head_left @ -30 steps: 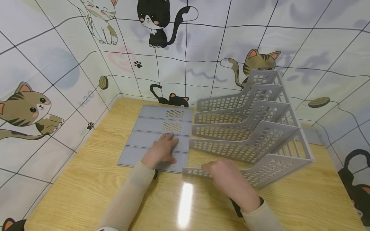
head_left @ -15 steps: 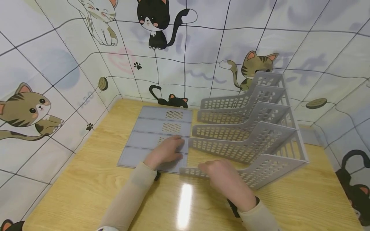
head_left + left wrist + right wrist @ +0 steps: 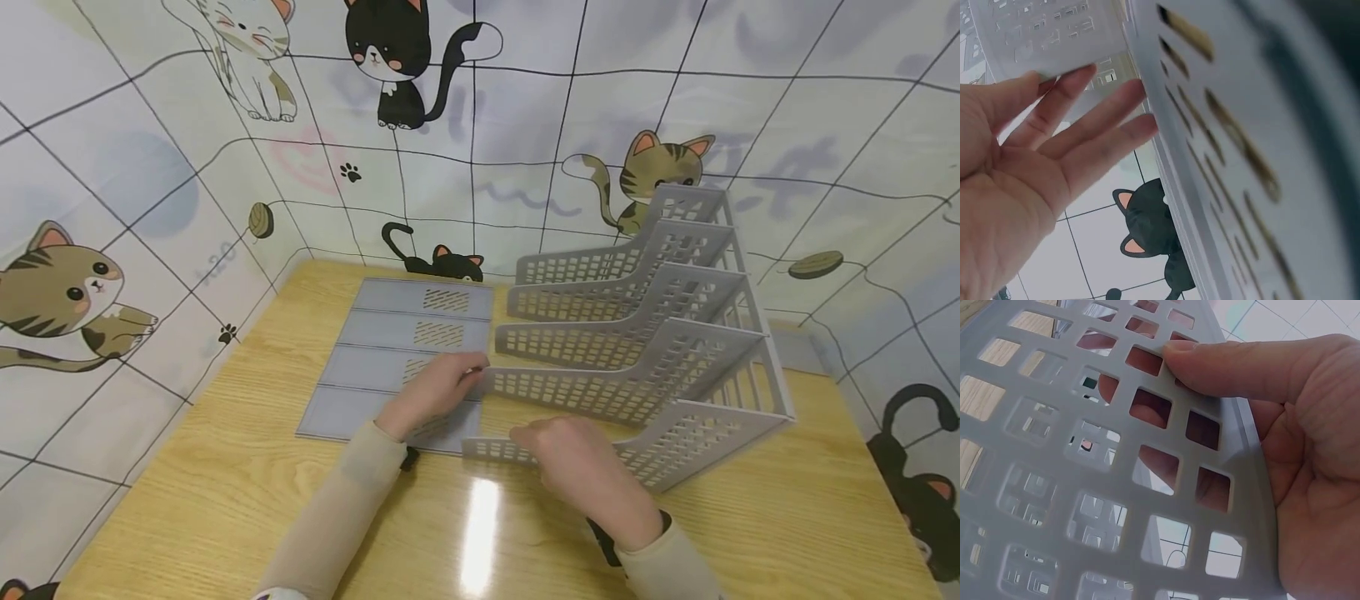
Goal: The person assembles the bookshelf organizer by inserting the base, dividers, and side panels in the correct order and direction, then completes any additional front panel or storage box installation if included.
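Observation:
A grey plastic file rack stands on the table, with several perforated dividers side by side and a flat slotted panel (image 3: 363,367) lying to their left. My left hand (image 3: 435,392) reaches over this panel to the second divider (image 3: 570,393) from the front. In the left wrist view, thumb and index finger pinch that divider's edge (image 3: 1054,37), while the other fingertips (image 3: 1144,125) lie close to the slotted panel. My right hand (image 3: 588,475) grips the front divider (image 3: 705,433) by its top edge. Its thumb (image 3: 1210,365) presses the near face, with fingers showing through the holes behind.
The wooden table (image 3: 247,483) carries the rack, its back edge near a cat-printed cloth wall (image 3: 525,125). Past the rack's right end, a flat grey piece (image 3: 802,352) lies on the table.
My left hand has moved right, from resting on the flat panel to pinching the tip of the second divider. My right hand keeps its grip on the front divider.

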Demonstrator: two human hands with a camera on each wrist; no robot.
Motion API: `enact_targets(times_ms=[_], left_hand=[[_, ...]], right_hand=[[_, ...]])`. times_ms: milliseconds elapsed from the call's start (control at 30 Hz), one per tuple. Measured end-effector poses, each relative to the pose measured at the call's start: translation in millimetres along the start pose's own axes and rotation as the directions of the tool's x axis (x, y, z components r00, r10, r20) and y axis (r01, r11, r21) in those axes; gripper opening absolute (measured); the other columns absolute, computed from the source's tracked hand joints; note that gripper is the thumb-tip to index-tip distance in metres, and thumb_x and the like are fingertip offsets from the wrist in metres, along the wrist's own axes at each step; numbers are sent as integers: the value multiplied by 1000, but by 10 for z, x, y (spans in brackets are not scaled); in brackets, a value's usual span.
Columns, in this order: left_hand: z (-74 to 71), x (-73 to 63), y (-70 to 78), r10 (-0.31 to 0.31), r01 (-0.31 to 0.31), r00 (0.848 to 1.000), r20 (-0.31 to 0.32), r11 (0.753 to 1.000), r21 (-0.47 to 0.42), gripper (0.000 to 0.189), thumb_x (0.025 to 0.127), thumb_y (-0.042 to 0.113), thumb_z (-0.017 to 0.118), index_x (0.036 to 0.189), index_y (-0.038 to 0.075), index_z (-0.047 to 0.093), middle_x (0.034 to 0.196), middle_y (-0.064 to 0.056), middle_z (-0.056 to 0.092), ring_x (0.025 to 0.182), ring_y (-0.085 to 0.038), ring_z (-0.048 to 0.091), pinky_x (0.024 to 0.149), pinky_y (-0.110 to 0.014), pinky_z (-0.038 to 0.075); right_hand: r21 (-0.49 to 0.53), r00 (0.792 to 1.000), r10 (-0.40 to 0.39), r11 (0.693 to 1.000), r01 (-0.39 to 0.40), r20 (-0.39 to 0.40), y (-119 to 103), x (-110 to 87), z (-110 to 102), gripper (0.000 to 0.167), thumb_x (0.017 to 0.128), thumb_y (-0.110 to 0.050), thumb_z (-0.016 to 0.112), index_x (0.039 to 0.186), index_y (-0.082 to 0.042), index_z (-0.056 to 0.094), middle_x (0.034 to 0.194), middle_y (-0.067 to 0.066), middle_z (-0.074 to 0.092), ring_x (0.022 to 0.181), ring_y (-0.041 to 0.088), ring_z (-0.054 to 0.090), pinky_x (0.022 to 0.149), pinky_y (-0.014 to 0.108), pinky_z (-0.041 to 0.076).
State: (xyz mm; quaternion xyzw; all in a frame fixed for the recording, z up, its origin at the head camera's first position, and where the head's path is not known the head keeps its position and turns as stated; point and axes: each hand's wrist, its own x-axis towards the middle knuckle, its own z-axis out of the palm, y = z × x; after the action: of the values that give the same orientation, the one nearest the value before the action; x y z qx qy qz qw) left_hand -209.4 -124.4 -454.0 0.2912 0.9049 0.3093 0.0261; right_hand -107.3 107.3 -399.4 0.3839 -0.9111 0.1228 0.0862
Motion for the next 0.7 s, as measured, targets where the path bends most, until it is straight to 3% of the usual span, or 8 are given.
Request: enact_targets(times_ms=[133,300,467,533,700], left_hand=[[-22,-12,-4,25,-25,999,32,1000,-2,24,107,10,55,84,13,50,74,3,42,72,-12,46,66,-27,41],[-59,-29,-32,47,-45,995,86,998,-35,12,107,7,53,100,11,63,85,0,57,82,-13,51,74,-31,45],[-86,-39,-56,52,-44,991,126,997,-70,18,108,8,51,113,18,65,99,-1,65,90,-14,53,83,-33,48],[-93,-46,-58,57,-47,989,139,996,-75,14,108,8,51,110,17,63,97,-2,62,90,-16,53,81,-34,47],[-112,-57,-68,73,-57,985,158,993,-101,15,107,5,52,113,15,63,106,-4,66,97,-18,57,86,-36,49]], right_hand=[[7,1000,-4,1000,4,5,2,-4,-8,59,62,31,60,99,-11,79,63,-6,62,53,-1,28,45,16,24],[18,1000,4,1000,-5,19,1,-12,-14,60,63,31,61,102,-10,80,67,-5,66,54,-1,27,46,16,24],[24,1000,10,1000,-10,23,6,-13,-3,57,64,31,61,99,-10,79,58,-10,51,54,0,23,46,16,21],[25,1000,5,1000,-6,19,10,-15,1,56,64,31,60,98,-10,79,56,-12,41,54,0,21,47,16,19],[41,1000,-5,999,4,9,14,-13,6,53,66,31,58,94,-10,78,56,-12,34,54,-1,20,47,14,18]])
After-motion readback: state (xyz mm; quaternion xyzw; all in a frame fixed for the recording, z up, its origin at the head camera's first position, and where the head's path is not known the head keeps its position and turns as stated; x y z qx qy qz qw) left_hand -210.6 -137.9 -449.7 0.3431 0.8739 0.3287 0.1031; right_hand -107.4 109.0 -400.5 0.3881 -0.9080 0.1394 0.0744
